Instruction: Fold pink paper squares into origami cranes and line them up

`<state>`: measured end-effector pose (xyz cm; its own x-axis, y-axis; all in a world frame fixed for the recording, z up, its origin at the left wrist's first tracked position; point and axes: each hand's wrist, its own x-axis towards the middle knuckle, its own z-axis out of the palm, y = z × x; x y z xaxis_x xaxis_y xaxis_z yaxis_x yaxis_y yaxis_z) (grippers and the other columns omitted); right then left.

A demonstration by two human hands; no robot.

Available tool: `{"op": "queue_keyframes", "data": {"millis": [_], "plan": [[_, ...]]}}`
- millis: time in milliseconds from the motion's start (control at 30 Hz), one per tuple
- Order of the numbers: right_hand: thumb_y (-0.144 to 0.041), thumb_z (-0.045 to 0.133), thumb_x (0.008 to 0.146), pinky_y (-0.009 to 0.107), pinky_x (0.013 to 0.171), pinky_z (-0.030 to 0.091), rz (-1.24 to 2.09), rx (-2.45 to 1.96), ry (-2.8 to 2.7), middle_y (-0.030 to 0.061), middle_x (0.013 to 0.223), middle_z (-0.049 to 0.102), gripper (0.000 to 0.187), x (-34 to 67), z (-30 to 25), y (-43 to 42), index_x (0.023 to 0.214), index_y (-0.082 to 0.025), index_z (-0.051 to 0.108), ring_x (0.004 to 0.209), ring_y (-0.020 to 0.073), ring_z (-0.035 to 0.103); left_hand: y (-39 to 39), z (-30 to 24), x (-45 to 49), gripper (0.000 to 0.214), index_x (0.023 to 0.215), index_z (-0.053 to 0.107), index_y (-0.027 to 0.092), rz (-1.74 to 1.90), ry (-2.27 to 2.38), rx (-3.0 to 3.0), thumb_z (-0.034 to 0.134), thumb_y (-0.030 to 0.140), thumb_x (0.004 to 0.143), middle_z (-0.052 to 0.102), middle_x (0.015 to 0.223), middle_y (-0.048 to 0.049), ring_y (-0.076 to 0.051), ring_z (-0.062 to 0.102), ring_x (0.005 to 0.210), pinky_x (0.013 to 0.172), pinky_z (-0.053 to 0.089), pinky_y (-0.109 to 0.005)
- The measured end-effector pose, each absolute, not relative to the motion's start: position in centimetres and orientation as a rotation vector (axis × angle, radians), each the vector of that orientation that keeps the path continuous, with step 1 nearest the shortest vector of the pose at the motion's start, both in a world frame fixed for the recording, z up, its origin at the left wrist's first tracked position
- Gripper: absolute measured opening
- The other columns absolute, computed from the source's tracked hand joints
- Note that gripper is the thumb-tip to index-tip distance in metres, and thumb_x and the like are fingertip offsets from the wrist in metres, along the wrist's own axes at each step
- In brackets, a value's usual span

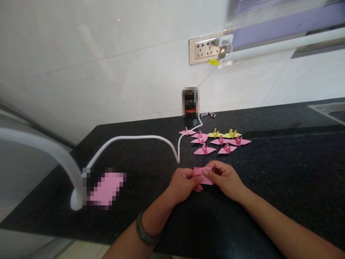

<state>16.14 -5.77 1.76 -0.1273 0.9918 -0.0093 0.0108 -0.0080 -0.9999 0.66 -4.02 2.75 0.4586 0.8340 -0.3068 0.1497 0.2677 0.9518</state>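
Note:
Between my two hands is a small folded piece of pink paper (202,169), roughly square, held above the dark countertop. My left hand (183,183) pinches its left side, thumb on the front face and fingers behind. On the other side my right hand (226,177) grips it, with the thumb pressed on the paper's middle. Just beyond the hands stand several folded paper cranes, such as a pink crane (205,149) and a yellow crane (232,133). The back of the folded paper is hidden from me.
A white cable (151,137) arches over the dark speckled countertop (151,212). At left lies a blurred pink shape (109,189). A pixelated dark object (191,102) leans on the wall below a socket panel (207,48). A sink edge (329,108) shows at right.

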Motion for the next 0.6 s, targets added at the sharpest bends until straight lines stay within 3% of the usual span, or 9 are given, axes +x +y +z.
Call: {"op": "queue_keyframes", "data": {"millis": [200,433,600], "plan": [[-0.036,0.055,0.069,0.020,0.046,0.031,1.288,-1.162,-1.368,-0.0033,0.056,0.044,0.022,16.32,2.21,-5.76,0.067,-0.015,0.052,0.050,0.0071,0.038,-4.03,2.78,0.55,0.034,0.070,0.062,0.010,0.656,1.030,1.498,0.050,0.043,0.070,0.054,0.057,-0.0004,-0.008,0.046,0.051,0.049,0.035,-0.019],[-0.038,0.055,0.070,0.019,0.045,0.031,1.300,-1.161,-1.417,-0.0031,0.054,0.044,0.024,16.17,2.57,-5.96,0.066,-0.014,0.053,0.049,0.0068,0.038,-4.08,2.71,0.26,0.036,0.058,0.057,0.011,0.725,1.128,1.663,0.048,0.043,0.070,0.040,0.050,0.0031,-0.006,0.035,0.049,0.045,0.026,-0.018],[-0.040,0.054,0.070,0.020,0.045,0.031,1.319,-1.157,-1.415,-0.0030,0.055,0.043,0.026,16.22,2.47,-5.98,0.065,-0.014,0.052,0.049,0.0069,0.037,-4.09,2.70,0.26,0.047,0.045,0.043,0.012,0.745,1.136,1.641,0.035,0.046,0.077,0.030,0.044,0.0038,-0.006,0.027,0.044,0.042,0.021,-0.020]]}}
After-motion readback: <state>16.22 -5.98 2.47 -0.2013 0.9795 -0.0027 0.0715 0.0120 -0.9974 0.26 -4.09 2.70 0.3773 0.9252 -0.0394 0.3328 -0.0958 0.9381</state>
